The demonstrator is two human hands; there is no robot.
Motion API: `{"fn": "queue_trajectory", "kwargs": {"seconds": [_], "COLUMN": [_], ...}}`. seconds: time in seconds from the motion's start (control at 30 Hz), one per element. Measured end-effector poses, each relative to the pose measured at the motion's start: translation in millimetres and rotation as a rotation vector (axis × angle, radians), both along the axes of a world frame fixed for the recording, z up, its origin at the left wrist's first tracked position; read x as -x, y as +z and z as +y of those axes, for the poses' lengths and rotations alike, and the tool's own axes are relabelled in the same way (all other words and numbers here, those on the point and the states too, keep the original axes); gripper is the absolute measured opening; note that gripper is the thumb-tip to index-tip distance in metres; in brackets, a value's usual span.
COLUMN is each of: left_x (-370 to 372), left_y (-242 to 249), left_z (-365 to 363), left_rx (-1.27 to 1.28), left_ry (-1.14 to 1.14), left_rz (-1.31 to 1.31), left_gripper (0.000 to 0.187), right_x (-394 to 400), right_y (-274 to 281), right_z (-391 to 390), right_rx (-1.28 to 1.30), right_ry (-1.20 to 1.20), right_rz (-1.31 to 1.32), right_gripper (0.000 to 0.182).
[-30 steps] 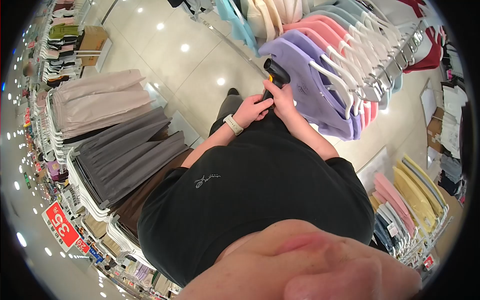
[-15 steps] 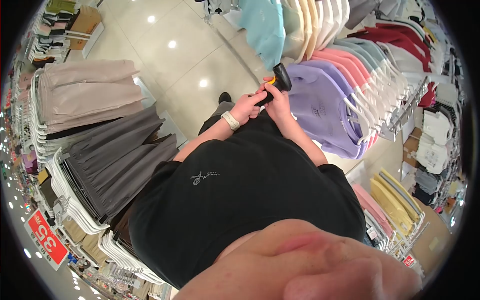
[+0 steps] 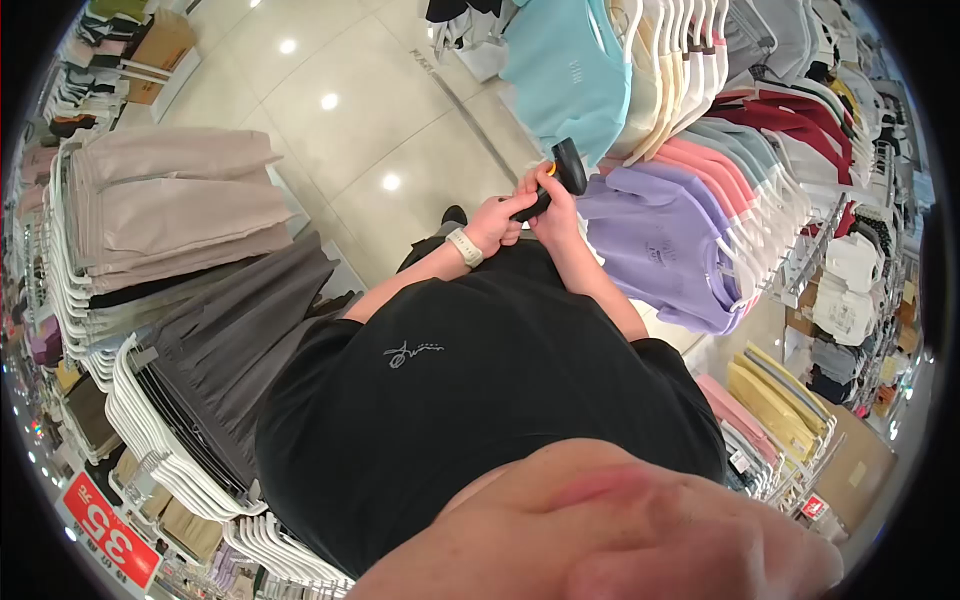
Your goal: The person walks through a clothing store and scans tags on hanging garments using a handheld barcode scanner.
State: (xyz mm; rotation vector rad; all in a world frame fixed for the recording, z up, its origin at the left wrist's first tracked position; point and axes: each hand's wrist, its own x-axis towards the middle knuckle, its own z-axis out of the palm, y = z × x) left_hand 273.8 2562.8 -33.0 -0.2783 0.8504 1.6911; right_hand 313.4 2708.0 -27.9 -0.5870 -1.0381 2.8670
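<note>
Both hands meet in front of my body on a black handheld barcode scanner [image 3: 569,168] with a bit of yellow near its trigger. My right hand [image 3: 553,208] is wrapped round the scanner's grip just below its head. My left hand [image 3: 488,224], with a pale watch [image 3: 465,247] on the wrist, closes on the lower end of the handle. The scanner's head points up and away from me. Just beyond the right hand hang a purple T-shirt [image 3: 655,240] and a light blue top [image 3: 570,75] on white hangers.
Grey trousers [image 3: 230,330] and beige trousers [image 3: 180,190] hang on a rack at left, above a red price sign [image 3: 110,528]. Pink shirts [image 3: 705,170] line the right rack, with yellow garments [image 3: 775,395] lower down. Tiled floor [image 3: 340,80] runs between the racks.
The view has shifted a little, so the light blue top and purple shirts now sit further right and show more. Both hands keep hold of the scanner, nearly in place.
</note>
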Motion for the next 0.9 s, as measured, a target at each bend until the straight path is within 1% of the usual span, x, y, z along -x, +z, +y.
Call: {"fn": "queue_trajectory", "kwargs": {"seconds": [0.2,0.33,0.4,0.57,0.7,0.77,0.9], "left_x": [13,13,9,2,-2,-3,-3], "left_y": [11,8,5,1,3,1,-6], "left_z": [7,18,26,48,70,81,99], "left_rx": [-0.04,-0.049,-0.038,-0.045,-0.035,-0.02,0.038], "left_ry": [-0.08,-0.165,-0.229,-0.348,-0.375,-0.371,-0.382], "left_rz": [0.074,0.109,0.133,0.124,0.165,0.129,0.072], "left_gripper": [0.034,0.035,0.039,0.039,0.038,0.038,0.038], "right_x": [2,-6,-16,-38,-46,-46,-45], "right_y": [2,9,6,7,5,-6,-15], "right_z": [3,10,12,28,49,59,74], "right_rx": [-0.033,-0.043,-0.023,-0.039,-0.004,0.002,0.049], "right_ry": [-0.101,-0.182,-0.245,-0.336,-0.364,-0.398,-0.422], "right_rz": [0.01,-0.01,-0.012,-0.016,-0.019,0.001,-0.049], "right_gripper": [0.011,0.011,0.011,0.011,0.01,0.012,0.01]}}
